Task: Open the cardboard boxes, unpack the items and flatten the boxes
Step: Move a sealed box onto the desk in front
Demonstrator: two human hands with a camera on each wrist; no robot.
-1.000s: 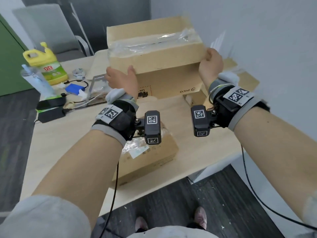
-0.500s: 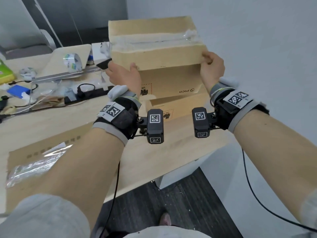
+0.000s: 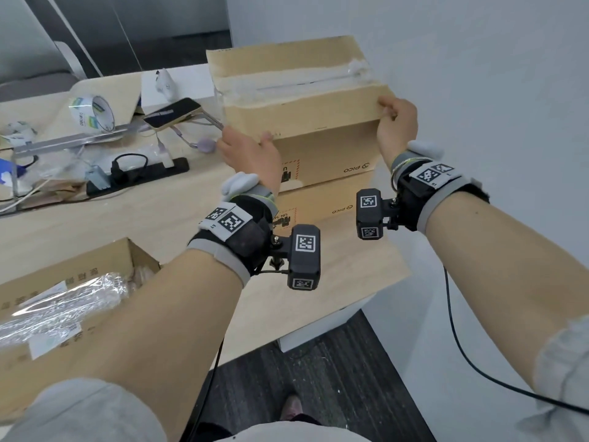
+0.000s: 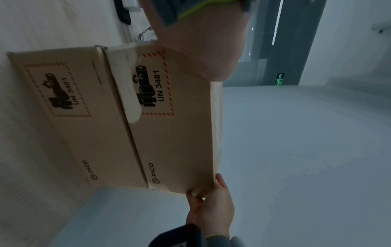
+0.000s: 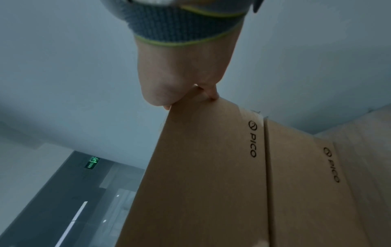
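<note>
A taped cardboard box [image 3: 306, 122] printed with PICO sits on top of a second PICO box [image 3: 322, 212] at the table's far right corner. My left hand [image 3: 248, 148] grips its near left top corner, thumb on the front face. My right hand [image 3: 396, 122] pinches the near right top corner with curled fingers. The left wrist view shows the upper box [image 4: 175, 137], the lower box [image 4: 74, 125] and the right hand [image 4: 211, 208]. The right wrist view shows the right hand [image 5: 182, 83] on the upper box's [image 5: 201, 167] corner. Whether the upper box rests on the lower one or hangs just above it cannot be told.
An opened box [image 3: 63, 282] holding plastic-wrapped contents lies at the near left. A tape roll [image 3: 92, 113], a phone [image 3: 172, 116] and a black power strip [image 3: 137, 175] with cables clutter the back left. A grey wall [image 3: 478, 74] stands close on the right, and the table edge [image 3: 334, 311] drops to dark floor.
My head has turned, so the table's clutter slid across the view. Both hands stay on the taped box, and the right fingers have curled onto its corner.
</note>
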